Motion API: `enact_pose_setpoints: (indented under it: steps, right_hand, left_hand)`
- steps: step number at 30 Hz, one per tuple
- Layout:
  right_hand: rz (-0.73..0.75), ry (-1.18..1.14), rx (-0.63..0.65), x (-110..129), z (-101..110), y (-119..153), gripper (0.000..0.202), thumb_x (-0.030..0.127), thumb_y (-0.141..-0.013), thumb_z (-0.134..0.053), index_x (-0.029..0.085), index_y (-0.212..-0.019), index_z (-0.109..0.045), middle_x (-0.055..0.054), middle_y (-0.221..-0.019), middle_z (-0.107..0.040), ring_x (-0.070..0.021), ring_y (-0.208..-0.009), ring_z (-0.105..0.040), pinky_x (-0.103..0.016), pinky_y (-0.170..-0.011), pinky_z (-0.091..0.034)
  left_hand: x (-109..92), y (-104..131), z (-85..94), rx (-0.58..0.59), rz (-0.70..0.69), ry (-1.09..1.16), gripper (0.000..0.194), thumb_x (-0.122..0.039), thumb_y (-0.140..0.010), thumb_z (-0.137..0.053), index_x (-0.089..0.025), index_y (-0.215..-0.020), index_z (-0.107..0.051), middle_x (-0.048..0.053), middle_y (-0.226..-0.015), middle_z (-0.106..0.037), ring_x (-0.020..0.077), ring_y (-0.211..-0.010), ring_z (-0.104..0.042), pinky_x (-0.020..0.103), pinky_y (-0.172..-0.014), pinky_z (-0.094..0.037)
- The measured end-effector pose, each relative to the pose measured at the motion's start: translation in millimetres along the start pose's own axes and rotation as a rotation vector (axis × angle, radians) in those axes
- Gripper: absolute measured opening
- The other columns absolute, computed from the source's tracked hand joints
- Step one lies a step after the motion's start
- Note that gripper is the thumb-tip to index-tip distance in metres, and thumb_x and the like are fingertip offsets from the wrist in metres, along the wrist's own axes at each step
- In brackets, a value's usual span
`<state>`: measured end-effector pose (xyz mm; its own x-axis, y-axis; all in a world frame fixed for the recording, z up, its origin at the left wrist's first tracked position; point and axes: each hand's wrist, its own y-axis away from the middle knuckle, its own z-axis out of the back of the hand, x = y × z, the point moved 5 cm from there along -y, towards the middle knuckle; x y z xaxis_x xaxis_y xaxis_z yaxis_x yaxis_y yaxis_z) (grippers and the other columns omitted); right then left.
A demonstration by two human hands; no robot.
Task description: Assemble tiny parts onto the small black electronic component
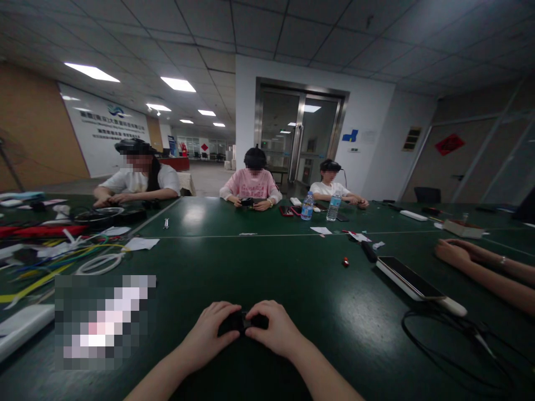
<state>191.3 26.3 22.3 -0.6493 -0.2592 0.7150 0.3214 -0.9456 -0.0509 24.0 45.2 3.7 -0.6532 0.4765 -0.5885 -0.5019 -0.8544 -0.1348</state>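
Close in front of me, at the bottom middle of the head view, a small black object (241, 321) is held between both hands over the green table (267, 273). What kind of thing it is cannot be made out, as my fingers cover much of it. From the left, my left hand (211, 328) grips it with thumb and fingers curled. On the other side my right hand (273, 327) pinches it between thumb and fingertips. The two hands almost meet around it.
Cables (100, 262) and a white box (25, 328) lie at left, beside a blurred patch. To the right are a phone-like slab (409, 277), a black cord (418, 340) and a person's arms (476, 262). Bottles (307, 207) stand farther off, near three seated people (253, 184).
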Motion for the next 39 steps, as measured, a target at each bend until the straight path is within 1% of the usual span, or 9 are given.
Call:
enact_pose_setpoints:
  steps: [4, 9, 14, 22, 28, 35, 39]
  right_hand:
    - [-0.025, 0.023, -0.006, 0.8, -0.3, 0.4, 0.024, 0.037, -0.071, -0.066, 0.030, -0.094, -0.063, 0.003, -0.105, -0.060, -0.0211, -0.104, -0.050, -0.035, -0.089, -0.035]
    - [-0.073, 0.020, 0.020, 3.7, 0.1, 2.5, 0.022, 0.038, -0.074, -0.062, 0.032, -0.095, -0.061, 0.004, -0.109, -0.057, -0.0217, -0.107, -0.048, -0.037, -0.089, -0.036]
    - [-0.102, -0.014, 0.023, 4.7, 1.8, 4.4, 0.023, 0.037, -0.073, -0.063, 0.034, -0.095, -0.061, 0.004, -0.109, -0.057, -0.0228, -0.108, -0.046, -0.039, -0.088, -0.037]
    - [-0.063, 0.010, 0.017, 1.6, 0.3, 1.9, 0.025, 0.039, -0.072, -0.064, 0.031, -0.096, -0.062, 0.003, -0.108, -0.057, -0.0217, -0.106, -0.047, -0.037, -0.088, -0.036]
    - [-0.007, 0.037, -0.018, -0.5, -2.4, 0.0, 0.026, 0.038, -0.070, -0.067, 0.030, -0.094, -0.062, 0.003, -0.103, -0.060, -0.0204, -0.101, -0.050, -0.034, -0.088, -0.035]
    - [-0.025, 0.038, -0.018, 2.1, -1.4, 0.5, 0.025, 0.038, -0.070, -0.067, 0.030, -0.094, -0.062, 0.003, -0.103, -0.060, -0.0208, -0.101, -0.050, -0.035, -0.088, -0.036]
    - [-0.052, 0.015, -0.017, 3.2, 0.8, 2.4, 0.026, 0.039, -0.069, -0.067, 0.031, -0.094, -0.061, 0.003, -0.103, -0.059, -0.0214, -0.102, -0.050, -0.035, -0.086, -0.038]
  left_hand:
    - [-1.3, 0.4, 0.9, -0.003, 0.014, -0.003, 0.041, -0.030, -0.074, -0.060, -0.026, -0.115, -0.055, 0.005, -0.115, -0.057, 0.0253, -0.109, -0.049, 0.041, -0.095, -0.037]
    - [-2.5, 0.9, 1.8, 0.009, 0.024, 0.010, 0.041, -0.032, -0.075, -0.059, -0.028, -0.115, -0.054, 0.004, -0.116, -0.057, 0.0256, -0.110, -0.048, 0.042, -0.095, -0.037]
    - [-2.7, 1.1, 2.9, 0.005, 0.025, 0.009, 0.041, -0.031, -0.075, -0.060, -0.027, -0.115, -0.055, 0.004, -0.116, -0.057, 0.0258, -0.110, -0.048, 0.042, -0.096, -0.037]
    - [-4.5, 1.2, 3.6, -0.005, 0.015, 0.000, 0.039, -0.030, -0.075, -0.060, -0.026, -0.114, -0.056, 0.005, -0.115, -0.058, 0.0257, -0.109, -0.050, 0.041, -0.095, -0.038]
    - [-4.4, 0.4, 3.3, -0.020, -0.008, -0.007, 0.038, -0.027, -0.074, -0.060, -0.026, -0.112, -0.057, 0.005, -0.113, -0.060, 0.0253, -0.107, -0.051, 0.041, -0.094, -0.039]
    - [-8.2, 1.0, 5.0, -0.012, 0.007, 0.001, 0.037, -0.027, -0.074, -0.060, -0.026, -0.111, -0.058, 0.005, -0.113, -0.060, 0.0266, -0.108, -0.051, 0.043, -0.094, -0.038]
    - [-8.1, 0.8, 5.1, -0.004, 0.009, 0.002, 0.038, -0.027, -0.074, -0.059, -0.025, -0.112, -0.057, 0.005, -0.114, -0.059, 0.0261, -0.108, -0.051, 0.042, -0.094, -0.039]
